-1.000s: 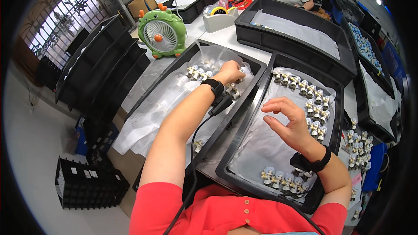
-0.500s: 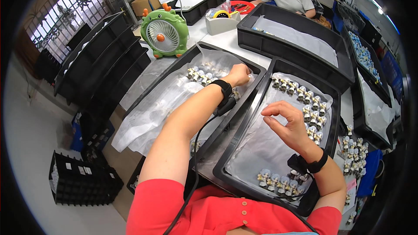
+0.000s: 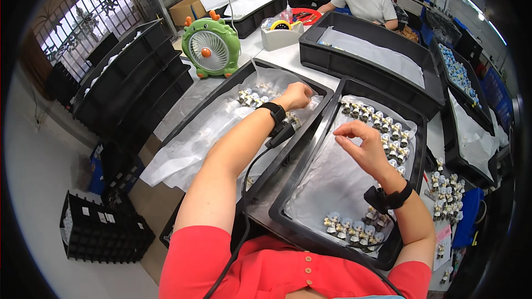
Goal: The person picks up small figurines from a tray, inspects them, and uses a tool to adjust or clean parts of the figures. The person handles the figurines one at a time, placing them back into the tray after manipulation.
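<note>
Figurines (image 3: 252, 98): small pale pieces clustered at the far end of the left tray (image 3: 221, 97), on a plastic sheet (image 3: 188, 144).
Left hand (image 3: 295, 96): fingers curled down among them; whether they pinch one cannot be told.
Right hand (image 3: 363, 147): over the right tray (image 3: 310, 188), thumb and forefinger nearly touching, nothing visible between.
Handling: probably light, hard, easily tipped; best taken by the body.
Nearby: green fan (image 3: 210, 47).

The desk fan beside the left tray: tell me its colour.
The desk fan is green with orange horns and an orange hub, seen in the head view.
</note>
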Tool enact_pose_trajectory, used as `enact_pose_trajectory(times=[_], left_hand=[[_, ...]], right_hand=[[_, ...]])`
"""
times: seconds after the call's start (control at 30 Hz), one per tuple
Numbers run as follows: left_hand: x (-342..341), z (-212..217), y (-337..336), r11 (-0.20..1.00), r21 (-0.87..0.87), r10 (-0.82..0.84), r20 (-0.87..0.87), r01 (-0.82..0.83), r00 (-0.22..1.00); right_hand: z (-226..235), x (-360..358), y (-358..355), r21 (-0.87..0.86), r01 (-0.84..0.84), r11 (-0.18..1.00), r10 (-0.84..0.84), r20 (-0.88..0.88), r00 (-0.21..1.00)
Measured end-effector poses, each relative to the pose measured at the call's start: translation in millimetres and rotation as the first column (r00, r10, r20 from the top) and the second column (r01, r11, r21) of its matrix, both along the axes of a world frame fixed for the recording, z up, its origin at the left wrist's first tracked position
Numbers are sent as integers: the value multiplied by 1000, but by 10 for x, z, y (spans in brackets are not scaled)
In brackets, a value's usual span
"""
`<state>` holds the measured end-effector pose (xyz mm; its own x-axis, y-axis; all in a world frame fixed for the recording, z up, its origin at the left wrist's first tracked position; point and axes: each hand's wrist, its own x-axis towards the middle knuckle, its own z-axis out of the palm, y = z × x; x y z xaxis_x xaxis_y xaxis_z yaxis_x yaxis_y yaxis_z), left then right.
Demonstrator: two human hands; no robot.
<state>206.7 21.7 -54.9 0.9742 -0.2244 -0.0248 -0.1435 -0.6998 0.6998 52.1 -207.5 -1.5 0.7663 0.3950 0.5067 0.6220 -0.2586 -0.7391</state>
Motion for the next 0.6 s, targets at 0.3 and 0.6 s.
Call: enact_pose_trajectory(times=[0.3,0.6], left_hand=[[-90,108,202,993,-66,89,-161,-101,983],[-1080,855,-76,833,-553,-81,-153,-17,985]], right_hand=[[-80,296,-286,92,298,950,-288,-105,952],[-294,379,-680,-757,347,554,-466,63,882]])
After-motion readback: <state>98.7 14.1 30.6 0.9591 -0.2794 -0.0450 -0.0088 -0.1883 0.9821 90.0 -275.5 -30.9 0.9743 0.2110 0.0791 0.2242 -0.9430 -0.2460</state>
